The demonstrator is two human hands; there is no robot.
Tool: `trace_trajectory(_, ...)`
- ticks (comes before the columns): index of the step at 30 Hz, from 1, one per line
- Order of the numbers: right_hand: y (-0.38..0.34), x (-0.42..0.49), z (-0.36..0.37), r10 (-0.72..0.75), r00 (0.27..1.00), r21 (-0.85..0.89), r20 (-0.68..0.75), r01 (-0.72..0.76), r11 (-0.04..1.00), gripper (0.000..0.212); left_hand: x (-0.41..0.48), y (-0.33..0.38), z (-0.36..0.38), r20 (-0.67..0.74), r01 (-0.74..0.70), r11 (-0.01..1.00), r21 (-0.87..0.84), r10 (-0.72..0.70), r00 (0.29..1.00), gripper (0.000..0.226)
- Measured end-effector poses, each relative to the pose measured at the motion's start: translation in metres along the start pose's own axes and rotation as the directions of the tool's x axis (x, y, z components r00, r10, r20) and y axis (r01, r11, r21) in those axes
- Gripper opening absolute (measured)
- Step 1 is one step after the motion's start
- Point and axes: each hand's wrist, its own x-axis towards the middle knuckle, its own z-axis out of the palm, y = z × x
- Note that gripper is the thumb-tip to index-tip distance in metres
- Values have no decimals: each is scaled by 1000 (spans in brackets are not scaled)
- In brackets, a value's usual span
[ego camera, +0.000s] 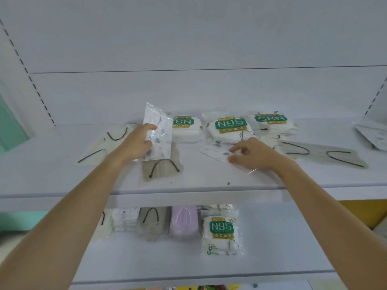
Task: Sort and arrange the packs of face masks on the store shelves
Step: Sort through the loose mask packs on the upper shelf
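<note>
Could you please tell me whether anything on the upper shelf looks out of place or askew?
Yes. The left N95 pack and the right N95 pack show their labels upside down, while the middle N95 pack reads right way up. The grey pack near the front edge lies crooked.

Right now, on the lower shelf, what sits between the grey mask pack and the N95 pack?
A lilac mask pack lies between the grey pack and the N95 pack, in the head view.
</note>
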Motion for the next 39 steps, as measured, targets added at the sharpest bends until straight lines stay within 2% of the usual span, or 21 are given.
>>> trace_trajectory(4,-9,-4,-5,-4,992,35,124,0,999,37,-5,8,4,-88,-9,989,-148,-4,996,55)
trace_trajectory(6,-13,-7,-5,-16,992,20,128,13,1000,38,-6,13,6,-115,-27,978,-208,3,993,54)
trace_trajectory(10,-21,-11,-2,-83,995,84,47,79,993,38,-9,21,11,-131,-30,976,-216,1,991,55)
trace_trajectory(14,-23,-15,1,-108,982,204,-157,139,969,33,-11,27,15,-191,-40,971,-236,-6,982,53)
trace_trajectory(16,-20,-16,-3,-5,964,423,-264,121,898,34,-14,35,16,-198,-65,962,-265,12,980,49)
trace_trajectory(18,-19,-18,-10,159,924,671,-347,126,730,34,-17,51,20,-187,-133,941,-310,77,979,42)
trace_trajectory(20,-19,-20,-16,291,879,788,-377,139,599,34,-20,80,29,-141,-194,906,-376,152,978,39)
trace_trajectory(21,-20,-21,-18,312,868,792,-386,138,594,36,-20,98,37,-103,-208,887,-413,181,978,40)
trace_trajectory(23,-21,-20,-17,289,861,735,-419,135,664,40,-22,138,57,-38,-220,850,-478,231,972,39)
trace_trajectory(26,-4,-22,-21,216,872,637,-439,133,759,41,-20,186,90,-91,-276,823,-497,267,959,31)
trace_trajectory(29,41,-35,-47,285,849,659,-445,95,746,32,-12,217,116,-144,-289,833,-472,250,957,33)
trace_trajectory(31,89,-46,-72,326,811,599,-486,36,800,32,-10,239,132,-128,-298,809,-507,272,954,46)
trace_trajectory(33,145,-55,-96,364,772,374,-522,-176,910,40,-9,265,149,-91,-312,773,-552,315,945,66)
trace_trajectory(34,173,-59,-108,407,768,239,-495,-330,913,48,-7,278,160,-78,-321,759,-566,338,938,72)
trace_trajectory(36,222,-68,-124,534,751,8,-387,-577,817,69,0,301,181,-66,-313,753,-579,340,938,70)
trace_trajectory(38,254,-78,-133,631,728,-87,-267,-670,737,78,5,322,202,-27,-231,776,-587,266,964,58)
trace_trajectory(39,265,-81,-134,637,733,-105,-238,-671,734,75,7,330,212,-4,-180,793,-582,219,976,53)
